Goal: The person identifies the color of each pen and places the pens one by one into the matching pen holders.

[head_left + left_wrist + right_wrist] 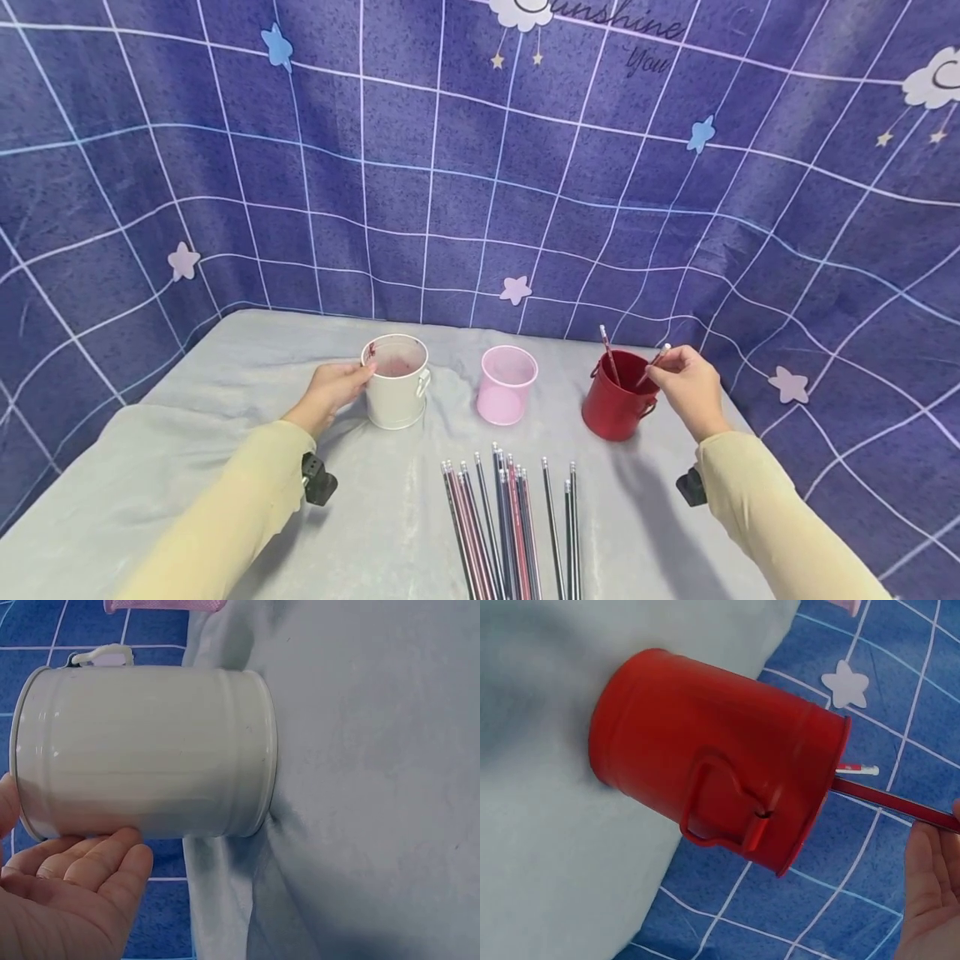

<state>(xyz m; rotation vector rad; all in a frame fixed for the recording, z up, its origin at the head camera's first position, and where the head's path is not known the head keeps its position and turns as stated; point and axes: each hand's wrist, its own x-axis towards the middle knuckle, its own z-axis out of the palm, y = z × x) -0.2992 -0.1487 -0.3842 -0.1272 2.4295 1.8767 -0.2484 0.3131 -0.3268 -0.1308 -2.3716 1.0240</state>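
Observation:
At the left, my left hand [339, 390] holds the side of a white metal bucket [396, 398], thumb at the rim and fingers against the outer wall. In the left wrist view the fingertips [133, 855] touch that wall. Over on the right, my right hand [692, 390] pinches a red pencil [896, 802] near its top, and the pencil's lower part is hidden inside a red metal bucket [611, 410]. Another red pencil [610, 354] leans in the same bucket, eraser end up. A pink bucket [504, 392] stands between the other two.
Several dark and red pencils [510, 525] lie side by side on the grey cloth [375, 533] at the front, eraser ends pointing away from me. Behind the table hangs a blue gridded curtain [465, 208] with stars.

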